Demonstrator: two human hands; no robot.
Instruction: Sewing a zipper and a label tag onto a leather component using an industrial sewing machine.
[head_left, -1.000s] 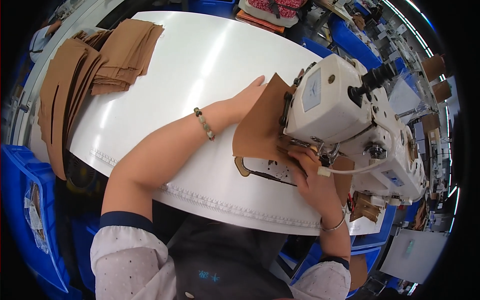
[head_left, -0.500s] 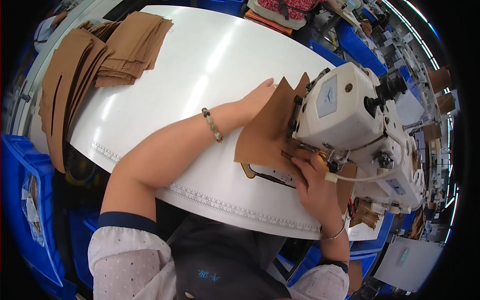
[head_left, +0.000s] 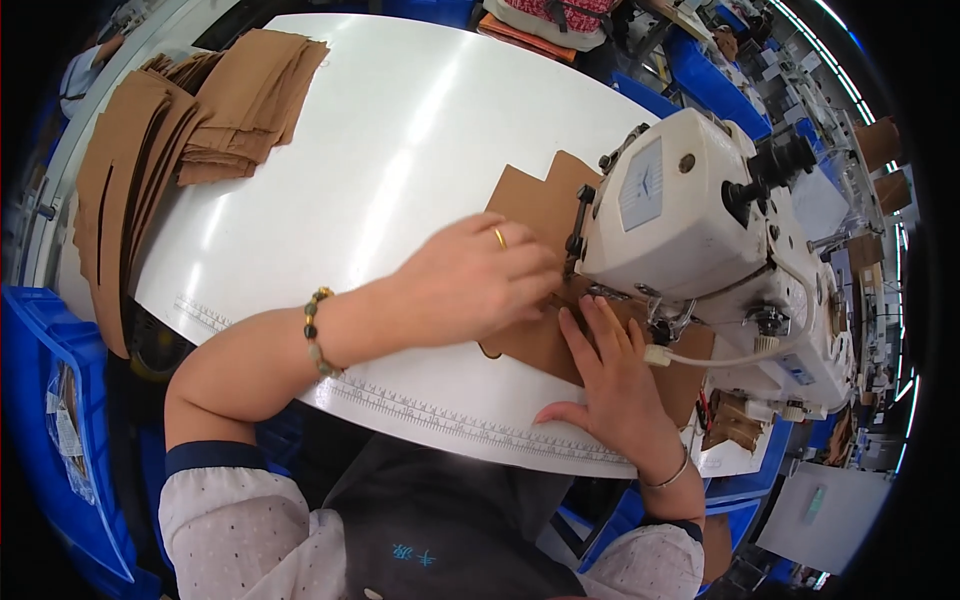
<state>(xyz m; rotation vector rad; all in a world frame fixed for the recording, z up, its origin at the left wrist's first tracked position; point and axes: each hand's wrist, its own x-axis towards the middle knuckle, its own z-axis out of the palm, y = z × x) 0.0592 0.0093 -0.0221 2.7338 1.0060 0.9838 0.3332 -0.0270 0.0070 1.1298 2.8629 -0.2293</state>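
A flat brown piece of fabric or leather (head_left: pixel 530 195) lies on the white table under the head of a sewing machine (head_left: pixel 665 210). My left hand (head_left: pixel 485 275), with a gold ring and a beaded bracelet, is over that piece beside the needle area. Its fingers are bent and pinched together; what the tips hold is hidden. Just right of it, my right hand (head_left: pixel 615 375) rests on the brown piece below the presser foot. Those fingers are stretched out flat, with the thumb spread away over the bare tabletop.
Stacked brown cut pieces (head_left: pixel 240 105) lie at the table's far left, with slotted ones (head_left: pixel 125 190) hanging over the edge. A printed ruler (head_left: pixel 440 408) follows the near edge. Blue bins (head_left: pixel 55 340) stand at left. Small brown scraps (head_left: pixel 735 422) sit right of my right hand.
My left hand has come back from the piece's far side toward the needle area, its fingers now bent. The raised brown piece now lies flat. My right hand's fingers have spread.
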